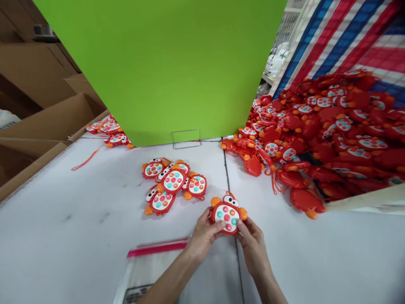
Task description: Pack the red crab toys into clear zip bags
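Both my hands grip one red crab-shaped toy (228,213) with a white face and coloured buttons, held just above the white table (79,219). My left hand (204,234) pinches its lower left edge. My right hand (251,238) holds its lower right edge, thumb on the face. A clear plastic bag with a red strip (148,264) lies flat beneath my left forearm. Several finished-looking crab toys (172,181) lie in a small cluster a little farther back on the left.
A large heap of red crab toys (322,135) fills the right side. A green board (164,63) stands upright at the back on a wire stand (186,138). More crab toys (109,131) and cardboard boxes (41,114) sit at the left.
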`<action>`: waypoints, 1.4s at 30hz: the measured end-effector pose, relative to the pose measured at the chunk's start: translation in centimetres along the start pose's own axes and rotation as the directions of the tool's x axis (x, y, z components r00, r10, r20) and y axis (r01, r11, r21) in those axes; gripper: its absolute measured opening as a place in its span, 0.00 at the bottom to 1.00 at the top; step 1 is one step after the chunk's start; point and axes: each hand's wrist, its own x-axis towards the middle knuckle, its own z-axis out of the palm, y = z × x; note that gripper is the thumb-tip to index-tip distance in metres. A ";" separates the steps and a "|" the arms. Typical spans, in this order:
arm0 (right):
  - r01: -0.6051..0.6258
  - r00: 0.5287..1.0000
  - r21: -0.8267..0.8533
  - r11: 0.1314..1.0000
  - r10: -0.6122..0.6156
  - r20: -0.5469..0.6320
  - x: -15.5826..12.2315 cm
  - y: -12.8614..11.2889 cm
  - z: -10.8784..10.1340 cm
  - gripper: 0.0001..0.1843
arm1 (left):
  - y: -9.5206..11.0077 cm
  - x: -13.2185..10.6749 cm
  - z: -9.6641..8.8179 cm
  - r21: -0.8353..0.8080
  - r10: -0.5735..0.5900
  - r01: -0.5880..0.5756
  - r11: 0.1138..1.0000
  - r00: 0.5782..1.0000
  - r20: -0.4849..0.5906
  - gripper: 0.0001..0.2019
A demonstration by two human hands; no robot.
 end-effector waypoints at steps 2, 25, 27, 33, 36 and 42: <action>-0.024 0.999 0.072 0.997 0.022 0.032 -0.1 -0.2 0.6 0.17 | 0.0 -0.5 0.2 0.111 0.077 -0.076 0.991 0.997 -0.005 0.24; 0.151 0.982 -0.229 0.962 -0.121 0.142 -0.1 -1.6 1.6 0.23 | 2.2 -3.2 0.1 0.650 0.239 -0.179 0.738 0.971 -0.003 0.16; 0.158 0.979 -0.309 0.938 -0.107 0.175 0.3 -2.0 1.8 0.26 | 2.3 -3.4 0.4 0.648 0.222 -0.181 0.740 0.975 0.018 0.19; 0.145 0.964 -0.306 0.941 -0.065 0.257 0.9 -1.9 2.1 0.26 | 2.5 -3.8 0.7 0.673 0.241 -0.204 0.711 0.970 0.039 0.22; 0.138 0.968 -0.277 0.951 -0.070 0.240 0.8 -1.5 2.5 0.26 | 2.6 -3.8 0.6 0.660 0.249 -0.196 0.725 0.968 0.014 0.22; 0.213 0.956 -0.319 0.924 -0.130 0.264 1.0 -0.6 3.5 0.23 | 1.9 -3.6 -0.6 0.618 0.220 -0.129 0.775 0.973 -0.073 0.21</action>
